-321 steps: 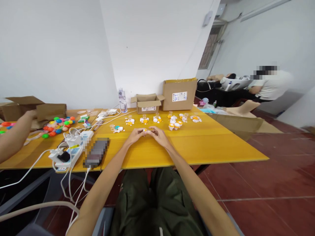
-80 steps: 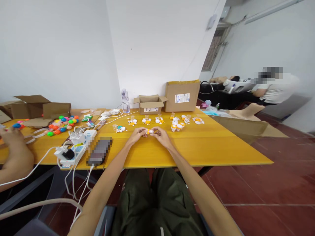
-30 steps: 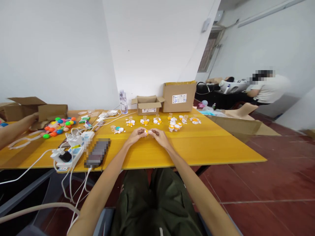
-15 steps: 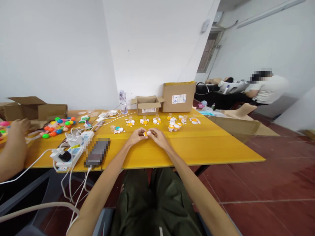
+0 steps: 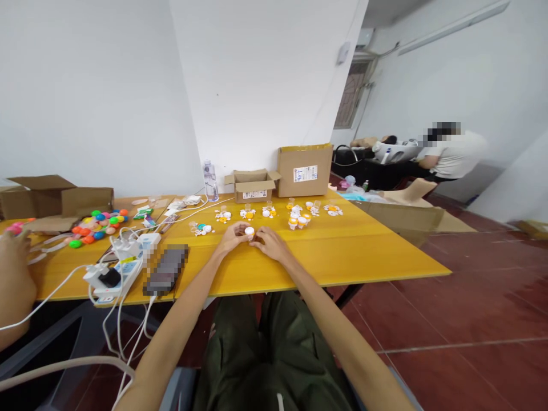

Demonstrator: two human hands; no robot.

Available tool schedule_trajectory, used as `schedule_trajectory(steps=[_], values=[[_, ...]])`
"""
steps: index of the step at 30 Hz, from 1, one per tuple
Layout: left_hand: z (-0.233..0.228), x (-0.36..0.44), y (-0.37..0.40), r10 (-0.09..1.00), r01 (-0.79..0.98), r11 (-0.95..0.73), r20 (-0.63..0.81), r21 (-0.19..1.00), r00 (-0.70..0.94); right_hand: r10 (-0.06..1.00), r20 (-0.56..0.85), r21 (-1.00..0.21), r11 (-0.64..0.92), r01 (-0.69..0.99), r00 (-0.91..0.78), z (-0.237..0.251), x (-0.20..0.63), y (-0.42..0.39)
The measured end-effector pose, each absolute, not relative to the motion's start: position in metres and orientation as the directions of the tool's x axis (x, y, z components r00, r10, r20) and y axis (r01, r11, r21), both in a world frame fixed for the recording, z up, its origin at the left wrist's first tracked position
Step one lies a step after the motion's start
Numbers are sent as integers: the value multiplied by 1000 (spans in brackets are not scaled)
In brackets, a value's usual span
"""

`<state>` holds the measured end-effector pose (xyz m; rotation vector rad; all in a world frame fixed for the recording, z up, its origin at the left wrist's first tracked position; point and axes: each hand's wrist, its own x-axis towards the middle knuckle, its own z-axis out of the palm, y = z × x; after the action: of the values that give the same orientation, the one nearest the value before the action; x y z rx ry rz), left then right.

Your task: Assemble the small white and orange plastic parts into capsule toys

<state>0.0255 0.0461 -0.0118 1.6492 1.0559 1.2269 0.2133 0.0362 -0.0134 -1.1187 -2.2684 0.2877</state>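
Between my hands, over the table's middle, a small white-topped plastic cup (image 5: 249, 231) stands upright. My left hand (image 5: 232, 238) pinches it from the left, fingers closed. The curled fingers of my right hand (image 5: 270, 242) close on its right side, low down. Beyond my right hand is a cluster of similar cups (image 5: 298, 221) with white tops and orange-yellow bands. Small piles of white and orange parts (image 5: 247, 214) lie in a row behind my hands, with clear little cups among them. One pile (image 5: 202, 229) at the left includes a teal part.
A phone (image 5: 166, 269) and a power strip (image 5: 128, 265) with white cables lie left of my arm. Cardboard boxes (image 5: 305, 171) and a bottle (image 5: 209, 181) stand at the back. Coloured balls (image 5: 100, 220) and another person's arm (image 5: 15, 285) are far left.
The cup, tilted between my fingertips before, is now upright with its white top up. My right hand has lowered slightly beside it. The view has shifted a little.
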Motion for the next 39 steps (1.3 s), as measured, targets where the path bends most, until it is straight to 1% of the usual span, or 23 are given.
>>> schedule_trajectory(steps=[3,6,9,14,17,23,26,30,32,36,39], values=[[-12,26,46,935,206,-351,331,913,128,783,405,-410,616,672,-471,-13,212,36],[-13,25,46,926,274,-378,364,885,103,797,398,-419,598,683,-454,-13,212,36],[-16,26,47,922,302,-387,361,871,140,817,395,-451,571,686,-420,-13,213,36],[-22,25,50,919,284,-382,329,879,217,822,414,-479,563,673,-392,-14,215,33],[-23,25,50,917,279,-385,331,880,223,792,445,-446,601,664,-418,-15,215,30],[-25,26,50,903,276,-410,343,869,260,685,522,-307,706,638,-507,-18,212,27],[-26,26,50,888,310,-439,355,843,293,668,540,-302,722,622,-512,-19,210,28],[-24,25,51,870,414,-486,380,770,316,693,541,-335,698,633,-478,-19,211,29],[-23,24,51,864,437,-496,376,750,335,718,523,-348,672,653,-459,-18,211,29],[-20,24,50,868,438,-486,358,756,345,757,490,-359,627,691,-433,-14,213,25],[-20,23,51,880,426,-464,348,777,324,770,472,-359,612,704,-429,-14,222,19]])
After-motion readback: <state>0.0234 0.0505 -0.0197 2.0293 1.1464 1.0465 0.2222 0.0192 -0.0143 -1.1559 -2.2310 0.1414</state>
